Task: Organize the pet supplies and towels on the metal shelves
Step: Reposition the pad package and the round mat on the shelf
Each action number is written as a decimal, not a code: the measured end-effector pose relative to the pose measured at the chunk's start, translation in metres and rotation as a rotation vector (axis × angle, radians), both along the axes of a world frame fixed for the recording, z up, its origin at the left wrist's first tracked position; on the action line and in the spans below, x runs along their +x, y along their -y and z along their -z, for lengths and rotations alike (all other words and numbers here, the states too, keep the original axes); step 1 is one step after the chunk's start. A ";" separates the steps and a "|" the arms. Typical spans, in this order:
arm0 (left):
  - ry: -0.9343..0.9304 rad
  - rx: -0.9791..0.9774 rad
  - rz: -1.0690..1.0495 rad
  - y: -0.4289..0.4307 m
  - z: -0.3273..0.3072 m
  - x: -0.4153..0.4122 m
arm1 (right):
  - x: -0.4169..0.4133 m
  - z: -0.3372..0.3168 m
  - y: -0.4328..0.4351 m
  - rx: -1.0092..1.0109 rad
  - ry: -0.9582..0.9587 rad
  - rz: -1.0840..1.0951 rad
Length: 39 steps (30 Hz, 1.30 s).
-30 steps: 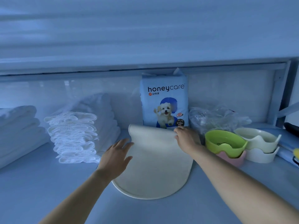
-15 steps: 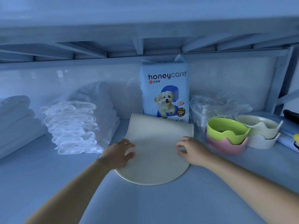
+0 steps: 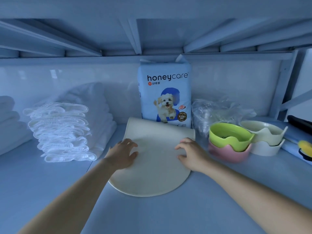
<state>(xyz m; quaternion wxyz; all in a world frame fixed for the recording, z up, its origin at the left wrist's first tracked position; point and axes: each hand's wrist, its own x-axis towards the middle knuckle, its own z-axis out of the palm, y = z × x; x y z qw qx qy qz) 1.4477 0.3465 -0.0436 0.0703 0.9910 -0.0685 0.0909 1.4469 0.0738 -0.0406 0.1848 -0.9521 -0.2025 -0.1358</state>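
Observation:
A cream rounded mat [image 3: 154, 173] lies on the metal shelf [image 3: 50, 191], its far edge curling up against a blue honeycare pet pad pack [image 3: 165, 93]. My left hand [image 3: 124, 153] rests flat on the mat's left side with fingers spread. On the mat's right side my right hand [image 3: 190, 153] presses down with fingers loosely bent. White folded towels [image 3: 67, 130] are stacked to the left, with more towels [image 3: 10, 122] at the far left.
Right of the mat, a green bowl [image 3: 229, 134] sits in a pink bowl [image 3: 228, 153]. Beside them a cream bowl [image 3: 263, 130] is stacked in a white bowl [image 3: 265, 148]. A crumpled clear plastic bag [image 3: 217, 110] lies behind. A yellow-and-black brush [image 3: 303, 146] is at the right edge.
Both hands slid from the mat's far edge toward its middle and now lie on its surface. The camera dropped lower, showing the underside of the shelf above.

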 end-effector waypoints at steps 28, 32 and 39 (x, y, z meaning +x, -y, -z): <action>0.093 -0.120 0.027 0.007 -0.013 0.031 | 0.042 -0.012 -0.002 -0.149 0.096 0.203; 0.082 -0.202 -0.110 0.016 -0.018 0.042 | 0.053 -0.020 -0.015 -0.155 0.065 0.126; -0.001 -0.289 -0.135 0.010 -0.011 0.051 | 0.087 -0.029 -0.026 -0.195 -0.010 0.060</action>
